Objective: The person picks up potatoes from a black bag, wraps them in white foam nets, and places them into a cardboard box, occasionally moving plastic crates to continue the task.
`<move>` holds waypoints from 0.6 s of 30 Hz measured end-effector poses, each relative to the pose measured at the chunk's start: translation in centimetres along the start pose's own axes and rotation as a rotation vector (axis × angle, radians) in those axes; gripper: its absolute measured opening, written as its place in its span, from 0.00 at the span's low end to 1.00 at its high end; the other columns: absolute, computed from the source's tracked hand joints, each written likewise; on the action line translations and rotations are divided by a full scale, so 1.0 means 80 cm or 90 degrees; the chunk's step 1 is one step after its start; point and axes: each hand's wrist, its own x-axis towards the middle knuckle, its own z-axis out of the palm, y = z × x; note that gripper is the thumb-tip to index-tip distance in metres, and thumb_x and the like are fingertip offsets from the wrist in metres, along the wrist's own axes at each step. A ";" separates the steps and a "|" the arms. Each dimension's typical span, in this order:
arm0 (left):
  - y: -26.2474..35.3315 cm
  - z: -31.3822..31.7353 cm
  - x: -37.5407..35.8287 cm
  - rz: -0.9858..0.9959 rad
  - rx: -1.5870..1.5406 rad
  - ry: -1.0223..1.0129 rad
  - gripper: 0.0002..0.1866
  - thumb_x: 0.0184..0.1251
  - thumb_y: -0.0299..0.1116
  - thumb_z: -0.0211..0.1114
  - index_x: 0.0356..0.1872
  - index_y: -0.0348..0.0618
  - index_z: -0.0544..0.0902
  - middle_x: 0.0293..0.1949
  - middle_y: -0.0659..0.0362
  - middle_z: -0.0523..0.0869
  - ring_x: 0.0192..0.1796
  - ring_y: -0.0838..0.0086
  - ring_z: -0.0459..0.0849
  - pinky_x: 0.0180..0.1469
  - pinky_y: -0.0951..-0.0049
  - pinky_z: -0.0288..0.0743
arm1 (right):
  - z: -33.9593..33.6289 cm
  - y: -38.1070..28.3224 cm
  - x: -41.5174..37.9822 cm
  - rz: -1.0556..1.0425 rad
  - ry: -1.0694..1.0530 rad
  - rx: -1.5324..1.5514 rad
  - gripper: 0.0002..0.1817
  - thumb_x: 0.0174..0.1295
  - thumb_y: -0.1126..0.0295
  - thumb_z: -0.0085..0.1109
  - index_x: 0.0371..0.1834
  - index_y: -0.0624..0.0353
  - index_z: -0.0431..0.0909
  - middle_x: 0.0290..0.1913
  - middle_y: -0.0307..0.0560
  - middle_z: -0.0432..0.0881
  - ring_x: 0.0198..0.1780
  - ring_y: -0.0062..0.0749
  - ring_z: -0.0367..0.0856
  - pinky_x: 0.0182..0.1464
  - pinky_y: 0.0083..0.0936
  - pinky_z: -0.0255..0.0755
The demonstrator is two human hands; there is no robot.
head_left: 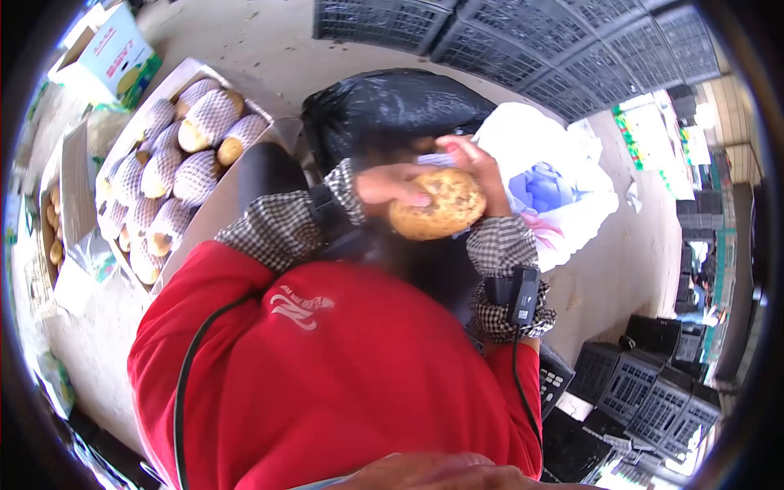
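An oval yellow-brown fruit (pixel 438 204) with a speckled, rough skin is held in front of my chest, between both hands. My left hand (pixel 394 184) grips its left end, with the thumb on top. Around its far right side curls my right hand (pixel 478 167), fingers bent and partly hidden by the fruit. Beyond the fruit, a small pale lavender patch (pixel 434 159) shows between the hands; I cannot make out what it is. To the left, an open carton (pixel 208 196) is filled with several similar fruits (pixel 196 180) in white foam nets.
A black plastic bag (pixel 392 102) lies just beyond my hands. Right of them is a white plastic bag (pixel 576 155) with blue-purple material inside. Black crates (pixel 523 57) line the back; more crates (pixel 641 392) stand lower right. A printed carton (pixel 114 57) sits far left.
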 end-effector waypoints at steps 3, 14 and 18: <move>0.004 -0.005 -0.017 0.081 -0.084 0.023 0.39 0.52 0.47 0.62 0.60 0.34 0.58 0.56 0.50 0.70 0.57 0.64 0.70 0.60 0.64 0.62 | 0.003 -0.007 0.007 0.193 0.089 0.540 0.19 0.62 0.57 0.44 0.48 0.60 0.69 0.33 0.45 0.75 0.37 0.31 0.76 0.45 0.27 0.70; 0.043 -0.038 -0.077 0.189 -0.042 0.286 0.29 0.57 0.39 0.61 0.57 0.37 0.63 0.49 0.53 0.75 0.49 0.70 0.76 0.52 0.71 0.70 | 0.092 -0.006 0.047 0.050 0.121 0.332 0.09 0.58 0.76 0.48 0.42 0.58 0.69 0.36 0.39 0.73 0.35 0.20 0.70 0.39 0.17 0.65; 0.043 -0.053 -0.092 0.243 0.100 0.473 0.27 0.55 0.34 0.64 0.55 0.36 0.66 0.47 0.55 0.76 0.46 0.74 0.76 0.50 0.74 0.70 | 0.144 -0.037 0.060 -0.242 0.055 -0.097 0.05 0.56 0.78 0.47 0.35 0.62 0.70 0.34 0.40 0.72 0.39 0.23 0.70 0.44 0.20 0.65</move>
